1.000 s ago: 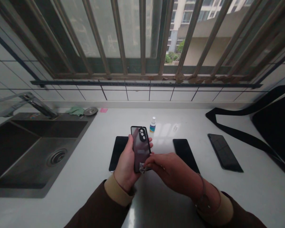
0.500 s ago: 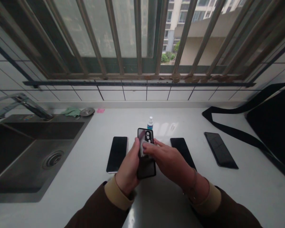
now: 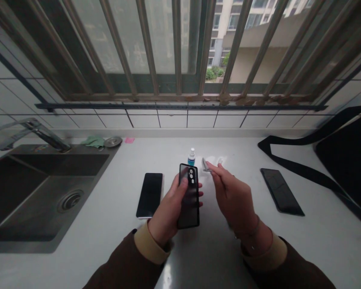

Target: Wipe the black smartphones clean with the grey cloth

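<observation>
My left hand (image 3: 171, 208) wraps a dark-cased smartphone (image 3: 190, 208), upright at frame centre, long axis pointing away, camera end up. My right hand (image 3: 231, 196), apart from it, pinches a grey wipe (image 3: 205, 164) near the spray bottle (image 3: 191, 157).

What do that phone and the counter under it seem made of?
The phone in the left hand looks like dark glossy glass or plastic, going by its mirror-like shine. The counter looks like pale polished stone or composite, smooth with soft reflections.
</observation>
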A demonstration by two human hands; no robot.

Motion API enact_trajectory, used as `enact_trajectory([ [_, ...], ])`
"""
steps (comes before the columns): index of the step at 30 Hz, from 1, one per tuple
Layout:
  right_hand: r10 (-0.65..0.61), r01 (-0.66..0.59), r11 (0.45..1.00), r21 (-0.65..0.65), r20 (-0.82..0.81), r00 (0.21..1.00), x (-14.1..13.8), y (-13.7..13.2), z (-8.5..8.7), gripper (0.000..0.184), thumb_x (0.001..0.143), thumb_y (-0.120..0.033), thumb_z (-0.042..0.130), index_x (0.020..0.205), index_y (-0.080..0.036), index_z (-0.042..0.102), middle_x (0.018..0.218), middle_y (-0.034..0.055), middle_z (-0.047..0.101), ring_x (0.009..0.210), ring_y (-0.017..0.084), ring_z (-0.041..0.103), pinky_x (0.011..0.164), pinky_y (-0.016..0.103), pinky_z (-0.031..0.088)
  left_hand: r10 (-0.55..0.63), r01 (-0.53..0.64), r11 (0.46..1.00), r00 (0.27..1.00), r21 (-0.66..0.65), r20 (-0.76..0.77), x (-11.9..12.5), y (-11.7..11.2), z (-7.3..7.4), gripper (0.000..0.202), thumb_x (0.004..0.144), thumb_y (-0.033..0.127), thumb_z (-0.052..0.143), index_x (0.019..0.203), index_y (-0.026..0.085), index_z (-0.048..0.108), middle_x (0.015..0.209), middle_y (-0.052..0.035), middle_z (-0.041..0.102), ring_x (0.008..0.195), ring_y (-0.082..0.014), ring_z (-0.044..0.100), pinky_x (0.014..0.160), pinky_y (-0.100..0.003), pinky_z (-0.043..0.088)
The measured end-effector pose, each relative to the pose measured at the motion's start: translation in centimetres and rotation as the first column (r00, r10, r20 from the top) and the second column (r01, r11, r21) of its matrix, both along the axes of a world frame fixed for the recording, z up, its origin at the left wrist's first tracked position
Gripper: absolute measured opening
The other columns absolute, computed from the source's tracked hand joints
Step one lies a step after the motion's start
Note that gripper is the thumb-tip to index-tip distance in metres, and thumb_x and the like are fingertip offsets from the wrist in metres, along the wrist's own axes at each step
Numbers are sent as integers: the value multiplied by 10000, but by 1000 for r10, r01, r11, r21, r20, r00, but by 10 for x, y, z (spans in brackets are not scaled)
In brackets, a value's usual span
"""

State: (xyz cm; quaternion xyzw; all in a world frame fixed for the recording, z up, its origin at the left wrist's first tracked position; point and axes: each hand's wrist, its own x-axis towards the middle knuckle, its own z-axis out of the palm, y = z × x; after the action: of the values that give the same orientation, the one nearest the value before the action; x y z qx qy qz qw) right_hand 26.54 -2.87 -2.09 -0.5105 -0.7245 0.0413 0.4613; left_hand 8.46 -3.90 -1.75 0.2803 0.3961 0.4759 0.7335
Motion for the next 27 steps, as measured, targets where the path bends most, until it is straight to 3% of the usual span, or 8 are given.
enact_trajectory([
  [3, 230, -231, 973, -20, 221, 948, -4, 5, -11, 399, 1042, -43, 478, 1370, -182, 657, 1424, 145, 727, 1327, 247, 702, 1190, 504, 534, -67, 66, 997, 998, 26, 2, 3, -3, -2, 605, 975, 430, 748, 1538, 312, 558, 1389, -139, 719, 1095, -290, 761, 885, -397, 629],
  [6, 337, -326, 941, -91, 344, 877, -9, 6, -15, 440, 989, 28, 470, 1374, -124, 620, 1437, 205, 704, 1346, 269, 688, 1201, 534, 516, 40, -41, 999, 998, 18, 55, 4, -1, -5, 527, 987, 412, 733, 1484, 273, 622, 1416, -131, 716, 1228, -295, 720, 1057, -418, 564],
  [9, 405, -393, 913, -110, 370, 836, -14, -1, -11, 402, 988, 38, 445, 1319, -107, 621, 1403, 218, 718, 1330, 283, 698, 1227, 563, 479, 144, -145, 989, 989, 25, 42, 3, 3, -7, 551, 969, 411, 761, 1483, 264, 626, 1377, -123, 743, 1265, -290, 709, 1128, -406, 515],
  [13, 476, -445, 879, -168, 301, 826, -22, -12, -9, 324, 1012, 15, 437, 1215, -143, 633, 1177, 152, 794, 1143, 257, 781, 1144, 491, 563, 296, -296, 954, 955, 53, 6, -2, 7, -5, 578, 983, 445, 740, 1515, 297, 570, 1305, -115, 777, 1200, -281, 749, 1043, -408, 579],
  [15, 497, -446, 866, -226, 278, 822, -26, -16, -11, 247, 1038, -28, 461, 1152, -160, 635, 1034, 110, 795, 976, 238, 801, 973, 412, 645, 364, -362, 927, 932, 96, 6, -5, 8, -2, 561, 1001, 455, 715, 1522, 329, 548, 1312, -107, 776, 1192, -274, 754, 991, -386, 605],
  [17, 494, -425, 861, -279, 264, 828, -28, -18, -12, 171, 1062, -81, 491, 1118, -163, 630, 961, 89, 779, 840, 224, 785, 783, 344, 646, 395, -393, 913, 919, 109, 9, -7, 9, 0, 540, 1018, 453, 692, 1524, 343, 537, 1320, -105, 773, 1170, -263, 763, 960, -370, 617],
  [22, 481, -408, 836, -368, 134, 866, -30, -21, -10, 71, 1073, -161, 555, 1076, -183, 623, 924, 60, 785, 759, 206, 758, 660, 290, 533, 354, -349, 933, 934, 87, -50, -4, 10, -7, 505, 1045, 453, 646, 1512, 300, 533, 1282, -128, 776, 1149, -257, 765, 913, -354, 622],
  [27, 447, -477, 773, -419, -174, 877, -34, -25, 0, 148, 1089, -214, 507, 1041, -214, 647, 877, 15, 756, 743, 161, 694, 676, 270, 490, 268, -269, 963, 963, 5, 30, 0, 8, -12, 514, 1062, 554, 554, 1424, 193, 611, 1211, -164, 781, 1090, -265, 763, 958, -394, 599],
])
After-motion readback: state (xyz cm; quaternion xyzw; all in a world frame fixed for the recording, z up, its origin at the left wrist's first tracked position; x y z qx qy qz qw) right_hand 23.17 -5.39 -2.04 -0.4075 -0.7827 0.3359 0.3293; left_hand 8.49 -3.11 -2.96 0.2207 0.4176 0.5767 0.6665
